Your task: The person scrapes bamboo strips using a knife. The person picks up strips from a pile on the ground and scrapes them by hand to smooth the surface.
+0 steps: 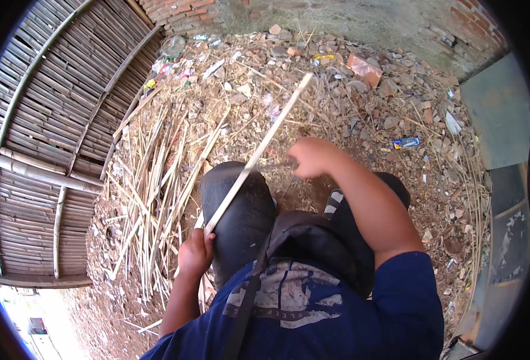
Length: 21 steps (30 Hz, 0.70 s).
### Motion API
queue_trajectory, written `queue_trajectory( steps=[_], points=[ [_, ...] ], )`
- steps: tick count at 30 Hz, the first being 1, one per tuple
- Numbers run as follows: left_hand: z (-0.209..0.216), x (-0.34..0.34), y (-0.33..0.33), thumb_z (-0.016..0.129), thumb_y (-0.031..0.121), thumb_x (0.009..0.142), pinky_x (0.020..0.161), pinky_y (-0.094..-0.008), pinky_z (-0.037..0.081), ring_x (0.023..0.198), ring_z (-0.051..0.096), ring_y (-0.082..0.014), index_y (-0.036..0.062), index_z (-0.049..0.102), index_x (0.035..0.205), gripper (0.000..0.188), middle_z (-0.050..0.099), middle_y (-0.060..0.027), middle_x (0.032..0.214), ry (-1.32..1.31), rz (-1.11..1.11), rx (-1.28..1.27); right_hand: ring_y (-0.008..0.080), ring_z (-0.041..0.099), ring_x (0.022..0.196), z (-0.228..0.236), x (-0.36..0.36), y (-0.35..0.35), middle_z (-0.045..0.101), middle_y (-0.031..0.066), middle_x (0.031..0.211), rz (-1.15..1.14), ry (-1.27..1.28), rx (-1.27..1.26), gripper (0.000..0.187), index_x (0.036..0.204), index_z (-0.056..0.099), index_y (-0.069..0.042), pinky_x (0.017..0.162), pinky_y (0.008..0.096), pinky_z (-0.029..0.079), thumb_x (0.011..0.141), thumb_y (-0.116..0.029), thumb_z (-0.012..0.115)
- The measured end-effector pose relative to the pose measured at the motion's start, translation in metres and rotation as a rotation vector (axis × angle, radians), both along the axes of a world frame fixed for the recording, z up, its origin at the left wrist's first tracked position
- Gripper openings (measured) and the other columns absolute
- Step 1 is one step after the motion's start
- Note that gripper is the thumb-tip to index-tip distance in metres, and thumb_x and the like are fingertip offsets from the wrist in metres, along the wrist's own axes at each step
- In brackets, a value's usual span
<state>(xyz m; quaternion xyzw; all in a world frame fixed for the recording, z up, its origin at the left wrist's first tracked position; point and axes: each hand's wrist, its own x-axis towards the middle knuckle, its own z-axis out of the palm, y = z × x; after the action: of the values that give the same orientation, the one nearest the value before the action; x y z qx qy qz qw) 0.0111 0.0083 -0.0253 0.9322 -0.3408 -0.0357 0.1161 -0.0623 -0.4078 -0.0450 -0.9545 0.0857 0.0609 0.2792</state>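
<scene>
My left hand (196,252) is closed round the lower end of a long, pale bamboo strip (277,123). The strip slants up and away to the right, past my left knee. In my closed right hand (314,158) is the handle of a knife. Its dark blade (223,172) points left and crosses the strip above the knee; blur hides whether the edge touches it. Many loose split bamboo strips (151,204) lie in a heap on the ground beyond my left hand.
A bamboo slat wall (48,102) stands at the left, a brick and plaster wall (337,18) at the back. Grey panels (499,114) line the right side. Stones, shavings and litter cover the ground, including a blue wrapper (406,143) and a broken brick (364,71).
</scene>
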Motion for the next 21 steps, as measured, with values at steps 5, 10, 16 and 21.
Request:
queue_trajectory(
  steps=[5,10,16,21],
  points=[
    [-0.009,-0.004,0.008,0.057,0.037,0.099,0.058,-0.0577,0.048,0.066,0.063,-0.0481,0.0045,0.050,0.092,0.034,0.064,-0.0257,0.071,-0.057,0.023,-0.010,0.0306,0.068,0.085,0.032,-0.002,-0.026,0.070,0.0185,0.091,-0.090,0.250,0.158,0.047,0.109,0.070,0.000,0.076,0.0416,0.053,0.070,-0.027,0.074],
    [0.001,-0.005,0.011,0.056,0.038,0.099,0.058,-0.0587,0.048,0.066,0.063,-0.0484,0.0047,0.049,0.093,0.035,0.063,-0.0257,0.071,-0.019,0.019,0.032,0.0326,0.070,0.088,0.054,-0.001,0.028,0.071,0.0197,0.093,-0.022,0.120,-0.006,0.029,0.100,0.072,-0.003,0.080,0.0437,0.056,0.074,-0.014,0.062],
    [-0.011,0.003,0.004,0.055,0.039,0.100,0.059,-0.0591,0.048,0.067,0.063,-0.0487,0.0043,0.050,0.093,0.036,0.064,-0.0255,0.072,-0.077,0.066,0.081,0.0380,0.069,0.092,-0.002,0.001,-0.009,0.071,0.0221,0.098,-0.044,0.101,0.027,0.041,0.109,0.073,-0.007,0.082,0.0456,0.056,0.070,-0.018,0.066],
    [0.003,0.001,0.007,0.055,0.038,0.100,0.062,-0.0584,0.049,0.070,0.064,-0.0485,0.0035,0.051,0.095,0.035,0.064,-0.0265,0.074,0.011,0.053,0.044,0.0390,0.068,0.089,0.020,0.004,0.015,0.071,0.0210,0.093,-0.107,0.015,0.022,0.034,0.102,0.072,-0.006,0.081,0.0463,0.055,0.071,-0.019,0.066]
  ],
)
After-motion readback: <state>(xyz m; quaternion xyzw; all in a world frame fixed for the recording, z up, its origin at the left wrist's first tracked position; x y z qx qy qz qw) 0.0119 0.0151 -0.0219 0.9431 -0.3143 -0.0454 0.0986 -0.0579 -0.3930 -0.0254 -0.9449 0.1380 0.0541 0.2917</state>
